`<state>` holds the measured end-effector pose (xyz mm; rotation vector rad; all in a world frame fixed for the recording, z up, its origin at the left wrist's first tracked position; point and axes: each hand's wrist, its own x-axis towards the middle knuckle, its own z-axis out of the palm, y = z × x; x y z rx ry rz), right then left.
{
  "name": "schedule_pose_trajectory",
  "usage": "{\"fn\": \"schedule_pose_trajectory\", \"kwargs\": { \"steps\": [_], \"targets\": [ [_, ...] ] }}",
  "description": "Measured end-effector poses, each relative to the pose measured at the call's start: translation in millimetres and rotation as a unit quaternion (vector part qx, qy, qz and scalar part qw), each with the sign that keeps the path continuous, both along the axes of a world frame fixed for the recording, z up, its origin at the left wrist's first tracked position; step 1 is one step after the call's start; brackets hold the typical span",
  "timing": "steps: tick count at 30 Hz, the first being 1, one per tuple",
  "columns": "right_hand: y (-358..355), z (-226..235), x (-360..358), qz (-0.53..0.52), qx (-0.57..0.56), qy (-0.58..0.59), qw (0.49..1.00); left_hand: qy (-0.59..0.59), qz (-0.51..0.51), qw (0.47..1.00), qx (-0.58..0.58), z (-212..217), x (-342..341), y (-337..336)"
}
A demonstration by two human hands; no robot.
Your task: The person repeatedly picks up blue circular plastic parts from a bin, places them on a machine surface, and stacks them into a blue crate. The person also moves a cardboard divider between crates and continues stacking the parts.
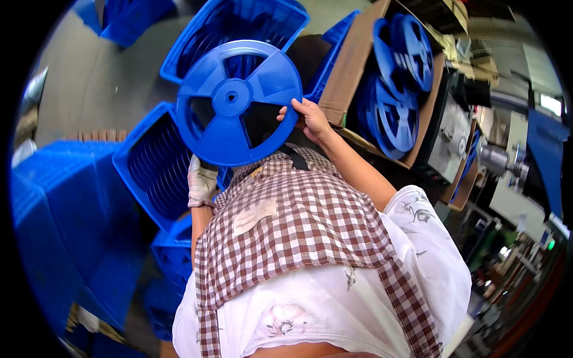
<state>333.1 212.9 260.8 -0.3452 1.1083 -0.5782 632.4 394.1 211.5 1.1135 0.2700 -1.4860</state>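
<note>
A blue plastic reel (271,79), round with wide spokes and cut-out windows, is held up in front of my apron with its face toward me. My bare right hand (308,119) pinches the rim at its right side, thumb in front and fingertips showing through a window. At the lower left edge, my left hand (203,182) in a pale work glove grips the reel from below. Its fingertips are partly hidden behind the rim.
Blue crates (156,173) with rows of dark discs stand at the left, and another crate (292,24) lies beyond the reel. At the right, an open cardboard box (341,89) contains several blue reels (394,113). A metal machine (504,158) stands farther right.
</note>
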Motion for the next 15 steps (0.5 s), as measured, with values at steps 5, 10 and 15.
{"fn": "schedule_pose_trajectory", "kwargs": {
  "steps": [5, 10, 15],
  "targets": [
    [12.5, 35.0, -28.2, -0.07, -0.11, -0.039, 0.991, -0.124, -0.112, 0.985, -0.037, 45.0, -9.9, -58.3],
    [9.8, 50.4, -59.0, -0.207, -0.167, -0.01, 0.964, -0.15, -0.207, 0.961, -0.104, 66.6, -30.9, -129.6],
    [32.0, 69.5, -75.2, -0.273, -0.204, 0.051, 0.939, -0.041, -0.22, 0.967, -0.125, 14.5, -32.8, -153.2]
  ]
}}
